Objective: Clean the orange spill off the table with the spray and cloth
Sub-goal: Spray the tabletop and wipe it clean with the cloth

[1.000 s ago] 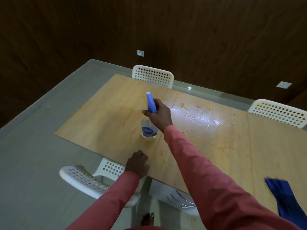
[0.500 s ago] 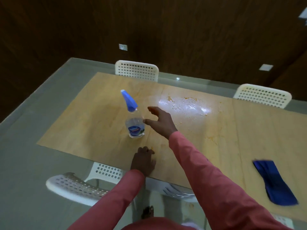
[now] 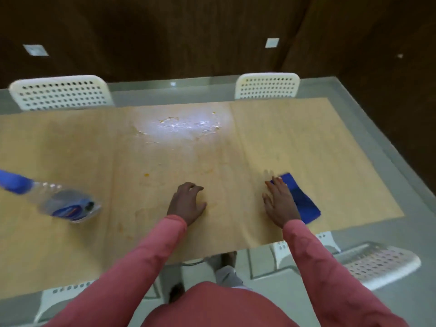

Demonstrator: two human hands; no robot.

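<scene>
1. The table point(image 3: 368, 147) is seen from above; a glass top with a tan wood-look panel under it, the left end cut off by the frame edge.
2. The orange spill point(image 3: 188, 125) is found on the far middle of the panel, partly washed out by a bright light glare, so its full outline cannot be made out. Small orange flecks point(image 3: 146, 175) are seen nearer the person.
3. The spray bottle point(image 3: 68, 205) is placed at the left, well apart from both hands; it is heavily blurred, its blue nozzle point(image 3: 14, 181) is partly cut off at the left edge, and the label cannot be read. It looks tilted, though lens distortion may account for that.
4. The blue cloth point(image 3: 304, 204) is laid flat at the right near edge of the panel; its left part is hidden under the right hand.
5. The right hand point(image 3: 280, 204) is laid on the cloth with fingers straight and spread, nothing gripped; fingertips are motion-blurred.
6. The left hand point(image 3: 186, 204) is rested on the table between bottle and cloth, fingers loosely curled with tips down, nothing held.
7. Both arms are covered by pink sleeves point(image 3: 146, 260).
8. Two white perforated chairs point(image 3: 61, 93) are seen at the far side, only backrests showing; more chairs at the near side are viewed through the glass, partly hidden by the arms.
9. Feet under the table are dimly seen, details unclear.
</scene>
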